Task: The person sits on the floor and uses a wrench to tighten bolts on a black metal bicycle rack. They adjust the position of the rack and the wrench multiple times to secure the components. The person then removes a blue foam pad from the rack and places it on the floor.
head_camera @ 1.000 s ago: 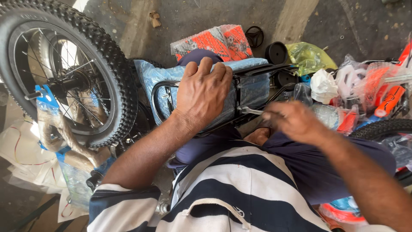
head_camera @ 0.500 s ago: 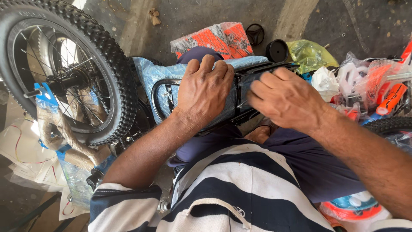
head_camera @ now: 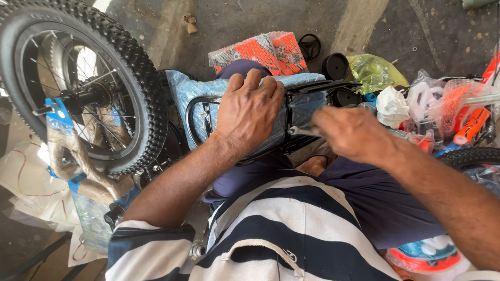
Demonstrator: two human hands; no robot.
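Observation:
My left hand (head_camera: 249,112) lies flat on a black metal carrier rack (head_camera: 197,117) wrapped in blue plastic film, pressing it onto my lap. My right hand (head_camera: 354,134) is blurred with motion just right of the rack, fingers closed on a thin silvery tool (head_camera: 302,132) whose tip points at the rack's frame. A small bicycle wheel (head_camera: 83,83) with a knobby black tyre stands to the left, its fork wrapped in paper and blue film.
On the concrete floor ahead lie an orange patterned packet (head_camera: 260,52), two black round parts (head_camera: 336,66), a yellow-green plastic bag (head_camera: 375,73) and wrapped orange and white bicycle parts (head_camera: 453,109) at right. Another tyre (head_camera: 469,156) shows at the right edge.
My right hand went up onto the rack beside the left hand, then pulled back to the right with the thin tool. The left hand stayed on the rack.

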